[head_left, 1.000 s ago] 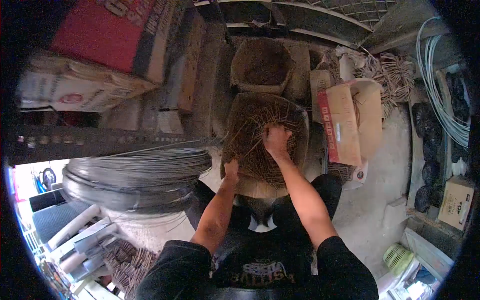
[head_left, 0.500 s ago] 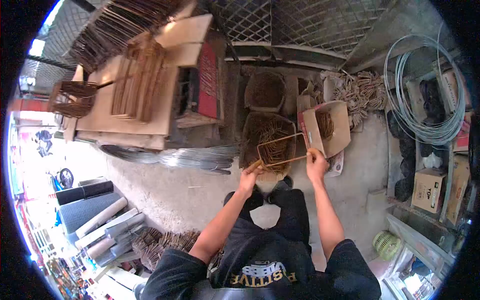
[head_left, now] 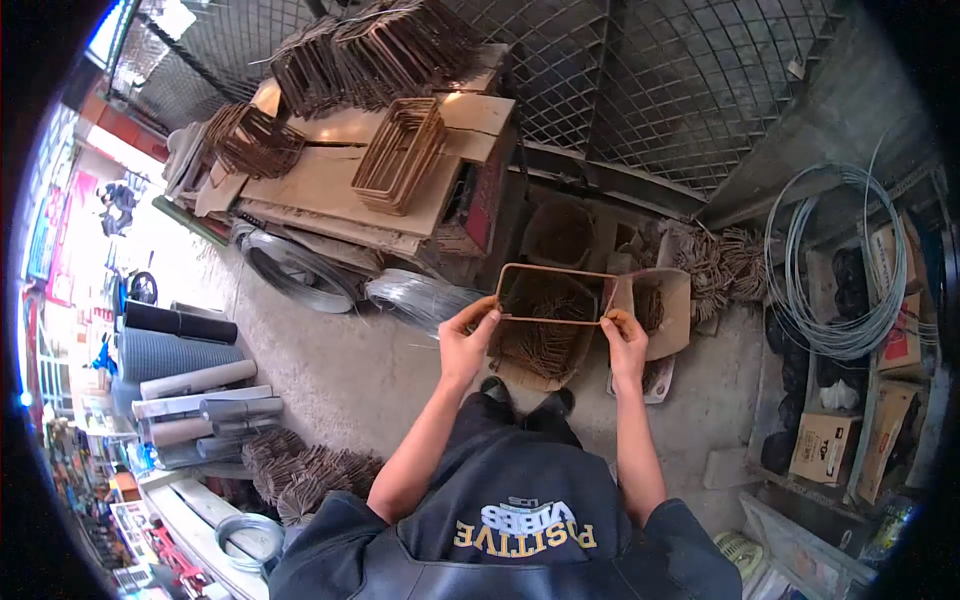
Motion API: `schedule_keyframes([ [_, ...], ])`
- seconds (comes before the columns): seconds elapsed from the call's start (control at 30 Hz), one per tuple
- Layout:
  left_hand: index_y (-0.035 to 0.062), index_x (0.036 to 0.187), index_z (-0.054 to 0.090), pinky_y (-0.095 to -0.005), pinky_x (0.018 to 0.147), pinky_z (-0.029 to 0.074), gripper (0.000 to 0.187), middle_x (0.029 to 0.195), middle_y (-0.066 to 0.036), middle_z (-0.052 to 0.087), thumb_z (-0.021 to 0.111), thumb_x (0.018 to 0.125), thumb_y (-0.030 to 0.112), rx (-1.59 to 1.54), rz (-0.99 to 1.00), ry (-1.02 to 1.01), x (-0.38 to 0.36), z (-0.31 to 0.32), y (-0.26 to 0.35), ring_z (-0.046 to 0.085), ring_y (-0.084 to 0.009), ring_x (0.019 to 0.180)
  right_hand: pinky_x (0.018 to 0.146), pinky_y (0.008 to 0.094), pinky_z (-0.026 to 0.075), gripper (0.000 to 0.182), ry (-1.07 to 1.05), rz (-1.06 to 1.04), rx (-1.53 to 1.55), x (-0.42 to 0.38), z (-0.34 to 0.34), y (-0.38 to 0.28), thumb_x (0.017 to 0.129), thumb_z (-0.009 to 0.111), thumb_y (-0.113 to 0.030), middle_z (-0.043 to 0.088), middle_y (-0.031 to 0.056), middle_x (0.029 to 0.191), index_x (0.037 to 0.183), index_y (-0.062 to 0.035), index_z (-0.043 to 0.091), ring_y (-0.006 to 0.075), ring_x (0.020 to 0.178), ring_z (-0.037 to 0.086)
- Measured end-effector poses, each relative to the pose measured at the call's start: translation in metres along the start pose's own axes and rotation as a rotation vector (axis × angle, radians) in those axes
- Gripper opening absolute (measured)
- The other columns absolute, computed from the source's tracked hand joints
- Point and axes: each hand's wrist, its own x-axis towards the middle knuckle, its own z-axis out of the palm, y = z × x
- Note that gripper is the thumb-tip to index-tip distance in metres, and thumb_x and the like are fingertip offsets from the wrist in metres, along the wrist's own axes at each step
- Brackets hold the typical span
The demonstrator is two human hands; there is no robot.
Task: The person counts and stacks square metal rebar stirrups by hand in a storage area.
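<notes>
A thin rectangular stirrup of bent rusty rod (head_left: 550, 320) is held up in front of me, its long sides running left to right. My left hand (head_left: 466, 340) is closed, pinching its lower left corner between thumb and fingers. At the lower right corner my right hand (head_left: 626, 345) is closed on it in the same way. Below and behind the stirrup stands a container with a cardboard flap (head_left: 535, 378), holding many rusty bent rods (head_left: 550, 345). Beside it, just past my right hand, is an open cardboard box (head_left: 677, 320) with more rods inside.
A wooden table (head_left: 330, 205) at the left carries a stack of rectangular stirrups (head_left: 400, 155) and more bent-rod bundles (head_left: 380, 55). Wire coils (head_left: 425, 300) lie under its edge. Mesh rolls (head_left: 180, 355) are at the left, a shelf with hanging wire (head_left: 860, 340) at the right.
The view has turned left, shifting the table rightward. The stirrup, tilted before, is now nearly level, and my left hand has moved from its end to its lower left corner.
</notes>
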Motion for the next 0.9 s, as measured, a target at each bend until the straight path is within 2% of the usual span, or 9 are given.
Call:
schedule_keyframes([
  [0.13, -0.004, 0.126, 0.074, -0.0267, 0.092, 0.051, 0.031, 0.109, -0.005, 0.077, 0.074, 0.1, 0.011, -0.015, 0.116, 0.06, 0.004, -0.029, 0.028, 0.066, -0.0099, 0.099, 0.078, 0.0244, 0.047, 0.021, -0.095, -0.047, 0.042, -0.011, 0.033, -0.051, 0.103, 0.072, -0.016, 0.072, 0.0, 0.101, 0.118, -0.0014, 0.072, 0.0061, 0.088, 0.06],
  [0.2, -0.0013, 0.125, 0.076, -0.0245, 0.083, 0.049, 0.031, 0.101, 0.0, 0.076, 0.075, 0.097, 0.011, 0.06, 0.258, 0.071, 0.017, -0.051, 0.035, 0.061, -0.0058, 0.089, 0.077, 0.0241, 0.046, 0.021, -0.118, -0.074, 0.026, -0.018, 0.053, -0.072, 0.103, 0.072, -0.016, 0.072, 0.0006, 0.102, 0.118, -0.0016, 0.072, 0.0058, 0.088, 0.06],
  [0.47, -0.0023, 0.118, 0.076, -0.0273, 0.074, 0.047, 0.024, 0.092, 0.0, 0.073, 0.071, 0.099, 0.012, 0.079, 0.386, -0.032, 0.097, -0.142, 0.102, 0.057, -0.0067, 0.08, 0.075, 0.0225, 0.045, 0.025, -0.178, -0.168, 0.112, -0.04, 0.158, -0.091, 0.104, 0.069, -0.012, 0.075, 0.0054, 0.103, 0.128, -0.0044, 0.066, 0.0056, 0.086, 0.06],
  [0.53, -0.0006, 0.116, 0.077, -0.0303, 0.073, 0.048, 0.023, 0.091, -0.003, 0.075, 0.072, 0.098, 0.013, 0.135, 0.367, -0.049, 0.13, -0.169, 0.121, 0.059, -0.0105, 0.079, 0.081, 0.0265, 0.05, 0.028, -0.093, -0.338, 0.167, -0.05, 0.2, -0.104, 0.104, 0.067, -0.011, 0.074, 0.0057, 0.104, 0.13, -0.0034, 0.063, 0.0099, 0.092, 0.066],
  [0.6, 0.0013, 0.115, 0.078, -0.0321, 0.073, 0.049, 0.024, 0.092, -0.009, 0.076, 0.073, 0.095, 0.013, 0.339, 0.557, -0.029, 0.163, -0.189, 0.143, 0.062, -0.016, 0.079, 0.077, 0.026, 0.048, 0.025, -0.075, -0.411, 0.176, -0.051, 0.234, -0.115, 0.104, 0.067, -0.008, 0.074, 0.0041, 0.104, 0.129, -0.004, 0.067, 0.0087, 0.088, 0.064],
  [0.7, 0.002, 0.115, 0.078, -0.0344, 0.077, 0.051, 0.025, 0.096, -0.016, 0.077, 0.072, 0.094, 0.014, 0.433, 0.675, -0.072, 0.212, -0.204, 0.181, 0.066, -0.0216, 0.082, 0.072, 0.0261, 0.048, 0.021, -0.006, -0.627, -0.314, -0.05, 0.265, -0.142, 0.098, 0.071, -0.005, 0.074, 0.0069, 0.105, 0.119, -0.0029, 0.076, 0.0113, 0.083, 0.064],
  [0.73, 0.0015, 0.114, 0.078, -0.0358, 0.079, 0.053, 0.024, 0.097, -0.017, 0.077, 0.071, 0.094, 0.014, 0.496, 0.731, -0.091, 0.229, -0.207, 0.189, 0.069, -0.0224, 0.084, 0.072, 0.0261, 0.048, 0.021, 0.011, -0.618, -0.322, -0.05, 0.276, -0.152, 0.098, 0.071, -0.005, 0.074, 0.0069, 0.105, 0.119, -0.0029, 0.076, 0.0113, 0.083, 0.064],
  [0.83, 0.0033, 0.113, 0.079, -0.0399, 0.084, 0.056, 0.025, 0.101, -0.018, 0.078, 0.068, 0.093, 0.015, 0.466, 0.759, -0.224, 0.284, -0.199, 0.213, 0.074, -0.0287, 0.089, 0.073, 0.0361, 0.049, 0.022, 0.107, -0.865, -0.516, -0.037, 0.306, -0.164, 0.092, 0.077, -0.008, 0.07, 0.0097, 0.105, 0.114, -0.0046, 0.078, 0.026, 0.08, 0.062],
  [0.9, 0.0022, 0.114, 0.079, -0.0394, 0.084, 0.057, 0.026, 0.102, -0.019, 0.078, 0.069, 0.094, 0.017, 0.589, 0.787, -0.281, 0.314, -0.19, 0.228, 0.075, -0.0293, 0.09, 0.074, 0.0379, 0.047, 0.021, 0.117, -0.953, -0.66, -0.034, 0.32, -0.175, 0.09, 0.079, -0.01, 0.067, 0.0086, 0.101, 0.111, -0.0065, 0.079, 0.026, 0.082, 0.061],
])
